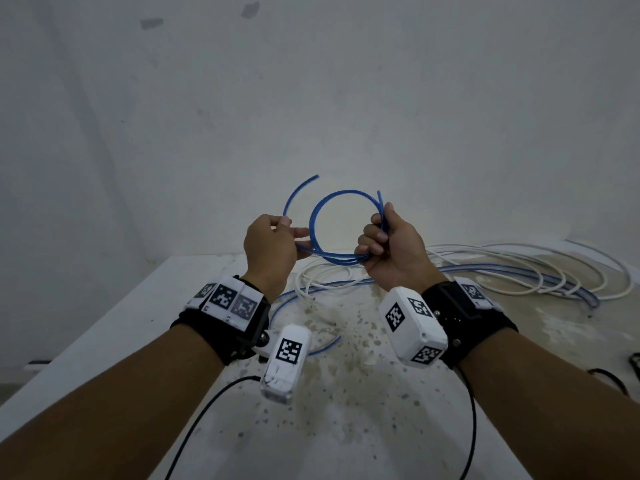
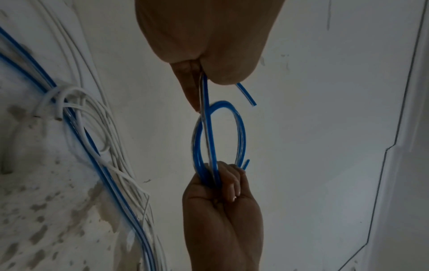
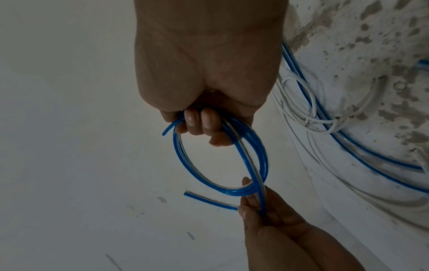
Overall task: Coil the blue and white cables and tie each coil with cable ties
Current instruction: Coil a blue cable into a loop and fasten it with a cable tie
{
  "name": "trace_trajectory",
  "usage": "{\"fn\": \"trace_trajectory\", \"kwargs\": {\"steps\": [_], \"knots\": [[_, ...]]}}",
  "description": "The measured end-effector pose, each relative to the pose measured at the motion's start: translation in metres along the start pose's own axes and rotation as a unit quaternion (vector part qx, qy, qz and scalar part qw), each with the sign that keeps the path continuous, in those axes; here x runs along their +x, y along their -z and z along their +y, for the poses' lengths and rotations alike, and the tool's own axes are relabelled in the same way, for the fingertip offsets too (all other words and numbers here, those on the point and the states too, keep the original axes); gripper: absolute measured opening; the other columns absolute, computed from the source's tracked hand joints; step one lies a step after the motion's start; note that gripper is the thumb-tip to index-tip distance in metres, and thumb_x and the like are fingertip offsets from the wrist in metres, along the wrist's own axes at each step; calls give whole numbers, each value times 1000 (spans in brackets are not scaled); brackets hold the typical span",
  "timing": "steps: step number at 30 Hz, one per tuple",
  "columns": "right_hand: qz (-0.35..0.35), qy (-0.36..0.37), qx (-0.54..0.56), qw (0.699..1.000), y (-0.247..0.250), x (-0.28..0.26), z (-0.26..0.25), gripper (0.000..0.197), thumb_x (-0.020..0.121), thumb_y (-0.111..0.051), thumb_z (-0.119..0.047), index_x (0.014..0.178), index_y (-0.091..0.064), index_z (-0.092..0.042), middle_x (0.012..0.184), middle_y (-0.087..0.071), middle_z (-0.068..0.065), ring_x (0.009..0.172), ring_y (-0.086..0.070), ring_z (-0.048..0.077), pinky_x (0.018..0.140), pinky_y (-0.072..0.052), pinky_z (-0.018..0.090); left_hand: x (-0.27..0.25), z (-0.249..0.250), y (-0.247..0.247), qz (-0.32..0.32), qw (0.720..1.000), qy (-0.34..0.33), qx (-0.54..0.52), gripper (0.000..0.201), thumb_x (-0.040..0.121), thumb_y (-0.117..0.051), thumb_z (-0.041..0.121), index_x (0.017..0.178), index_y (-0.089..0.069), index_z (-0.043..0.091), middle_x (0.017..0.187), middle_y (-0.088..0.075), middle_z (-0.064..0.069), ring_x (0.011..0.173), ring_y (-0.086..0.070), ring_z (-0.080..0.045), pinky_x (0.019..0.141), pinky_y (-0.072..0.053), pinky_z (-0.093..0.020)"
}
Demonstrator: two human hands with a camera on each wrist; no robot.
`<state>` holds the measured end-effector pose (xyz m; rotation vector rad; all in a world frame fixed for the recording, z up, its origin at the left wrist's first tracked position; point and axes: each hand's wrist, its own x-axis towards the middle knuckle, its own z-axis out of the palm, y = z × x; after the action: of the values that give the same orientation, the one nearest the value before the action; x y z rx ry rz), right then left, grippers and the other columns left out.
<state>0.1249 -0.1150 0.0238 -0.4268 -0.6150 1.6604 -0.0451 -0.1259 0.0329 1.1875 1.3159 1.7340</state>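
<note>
A small coil of blue cable (image 1: 323, 210) is held up in the air above the table, between both hands. My right hand (image 1: 384, 240) grips the coil's right side, fingers curled round the bundled loops (image 3: 232, 126). My left hand (image 1: 273, 237) pinches the cable's loose tail at the coil's left side (image 2: 205, 88), and the free end (image 1: 301, 187) arcs upward past it. Loose white cable (image 1: 519, 268) lies in long loops on the table at the right, mixed with more blue cable (image 1: 491, 271). I see no cable ties.
The white table (image 1: 363, 427) is stained with brown specks in the middle. Its left edge (image 1: 104, 323) runs diagonally. A plain wall stands close behind. A black lead (image 1: 207, 414) from my wrist camera trails over the table's near part.
</note>
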Motion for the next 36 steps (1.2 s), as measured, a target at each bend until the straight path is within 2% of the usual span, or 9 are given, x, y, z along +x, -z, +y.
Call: {"fn": "trace_trajectory", "kwargs": {"steps": [5,12,17,20,24,27,30,33,36], "knots": [[17,13,27,999,0,2,-2,43,103,-40,-42,71,-49,-16,48,-33,-5,37,-28,10,44,-36,20,0,-6,4,-7,999,0,39,15,102,-44,13,100,-54,2,86,-72,-15,58,-70,-28,51,-56,-31],[30,33,51,998,3,4,-4,43,104,-39,-43,72,-50,-16,49,-33,-5,39,-27,11,46,-35,21,1,-12,8,-5,995,-25,95,17,103,-44,13,100,-55,1,82,-72,-10,54,-68,-26,49,-56,-30],[22,31,46,998,9,5,-8,43,104,-37,-42,72,-48,-16,48,-30,-6,37,-24,10,41,-32,21,6,-22,18,2,996,-3,86,16,103,-44,13,98,-55,2,85,-72,-12,52,-67,-25,50,-56,-30],[-20,-6,6,1000,12,1,-3,43,105,-36,-42,72,-46,-16,48,-25,-6,35,-19,9,36,-26,22,9,-22,17,-15,996,-5,84,18,103,-42,15,100,-55,3,86,-72,-13,56,-68,-24,56,-58,-32],[-63,-44,-43,996,10,-1,2,43,104,-37,-42,70,-44,-16,47,-23,-6,33,-19,8,33,-20,20,17,-12,11,-48,996,-14,70,21,103,-42,19,96,-56,5,95,-71,-12,81,-73,-21,78,-60,-38],[-70,-52,-80,993,6,-2,6,43,104,-38,-41,69,-42,-16,47,-22,-6,33,-18,8,34,-17,20,16,-1,3,-100,993,-8,57,20,104,-40,22,93,-54,11,105,-70,-9,94,-71,-21,85,-58,-41],[-76,-59,-113,989,2,-4,12,43,103,-39,-41,68,-42,-16,47,-23,-6,34,-18,8,34,-17,20,12,7,-5,-137,989,-11,48,19,105,-40,22,98,-53,10,108,-70,-9,91,-72,-20,79,-57,-41],[-63,-52,-124,989,1,-3,12,43,103,-40,-41,69,-43,-16,48,-23,-6,35,-18,8,34,-19,20,8,11,-5,-154,986,-30,61,20,103,-44,23,104,-54,5,100,-73,-8,75,-73,-19,65,-60,-32],[-48,-41,-152,986,1,-3,9,42,103,-42,-41,70,-44,-16,49,-23,-6,36,-18,8,35,-23,21,7,11,-2,-163,981,-72,75,18,100,-53,21,99,-62,5,88,-76,-6,58,-66,-17,52,-53,-27]]}}
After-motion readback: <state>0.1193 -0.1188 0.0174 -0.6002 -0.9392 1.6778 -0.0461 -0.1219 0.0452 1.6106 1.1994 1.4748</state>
